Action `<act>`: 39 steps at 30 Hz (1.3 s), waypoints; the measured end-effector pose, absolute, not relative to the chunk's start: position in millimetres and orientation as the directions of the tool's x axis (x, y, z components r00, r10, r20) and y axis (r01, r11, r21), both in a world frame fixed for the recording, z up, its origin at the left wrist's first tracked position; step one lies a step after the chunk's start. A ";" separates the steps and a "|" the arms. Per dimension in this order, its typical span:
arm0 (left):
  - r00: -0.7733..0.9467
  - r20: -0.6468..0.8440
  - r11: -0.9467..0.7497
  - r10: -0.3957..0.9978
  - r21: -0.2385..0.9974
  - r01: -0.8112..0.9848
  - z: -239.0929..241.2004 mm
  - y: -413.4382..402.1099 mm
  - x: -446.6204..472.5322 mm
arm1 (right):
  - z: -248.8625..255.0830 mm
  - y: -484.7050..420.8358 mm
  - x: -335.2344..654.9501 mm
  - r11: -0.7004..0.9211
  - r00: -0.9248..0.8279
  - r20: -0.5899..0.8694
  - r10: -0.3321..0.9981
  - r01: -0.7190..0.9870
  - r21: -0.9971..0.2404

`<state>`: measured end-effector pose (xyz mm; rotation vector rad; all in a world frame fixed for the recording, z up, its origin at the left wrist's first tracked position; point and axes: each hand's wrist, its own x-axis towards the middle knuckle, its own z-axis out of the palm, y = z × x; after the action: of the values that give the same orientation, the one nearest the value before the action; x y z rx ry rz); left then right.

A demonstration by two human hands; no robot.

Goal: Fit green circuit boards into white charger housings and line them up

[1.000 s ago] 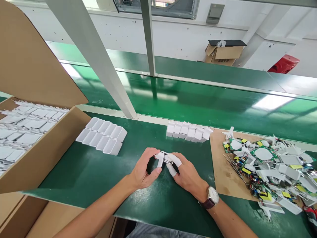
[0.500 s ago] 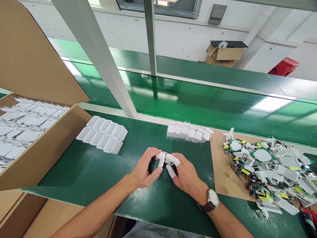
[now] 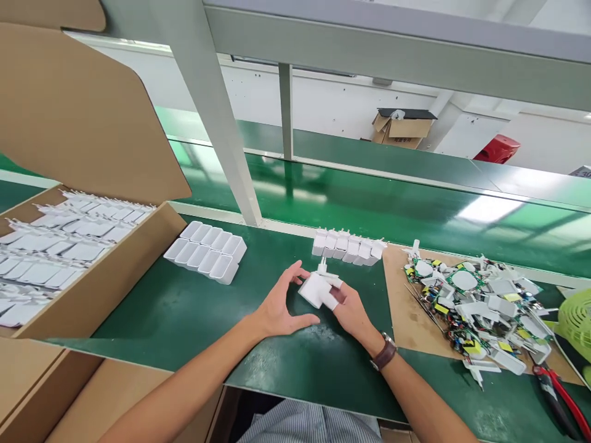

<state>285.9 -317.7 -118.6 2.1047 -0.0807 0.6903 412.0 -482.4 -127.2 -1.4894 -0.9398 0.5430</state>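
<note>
Over the middle of the green bench, my right hand [image 3: 354, 312] holds a white plug adapter [image 3: 313, 290], its pins pointing away from me. White covers sit on that hand's thumb and fingertips. My left hand [image 3: 279, 304] is just left of the adapter, open, thumb and fingers apart around its near side; whether a fingertip touches it I cannot tell. Behind the hands stands a row of white plug adapters [image 3: 348, 247], pins up. To the left are two rows of open white plastic housings [image 3: 205, 249].
An open cardboard box [image 3: 138, 264] of white plug parts stands at the left. On the right, a brown board [image 3: 399, 307] bears a heap of circuit boards and white casings [image 3: 480, 307]. Red-handled pliers [image 3: 561, 394] and a green basket [image 3: 577, 323] are at the far right. A metal post [image 3: 231, 147] rises behind.
My left hand has let go of the white adapter and spread open. My right hand has turned the adapter so its flat face and pins show. The head view has shifted.
</note>
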 end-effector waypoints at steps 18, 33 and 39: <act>0.735 0.653 -0.720 0.183 0.598 -0.353 -118.3 -325.4 292.3 | -122.9 -481.6 407.0 0.031 0.503 0.015 0.864 -0.024 -0.999; 0.784 0.616 -0.682 0.074 0.605 -0.411 -107.5 -321.6 298.1 | -133.8 -486.5 404.7 -0.090 0.598 0.117 0.793 0.306 -0.948; 0.667 0.744 -0.763 0.044 0.456 -0.458 -101.0 -325.9 300.6 | -141.7 -482.9 411.5 -0.054 0.507 0.067 0.860 0.220 -0.974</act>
<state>300.6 -325.9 -101.0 2.2422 -0.3181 1.0228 411.5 -482.9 -141.7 -1.5739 -0.9562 0.6789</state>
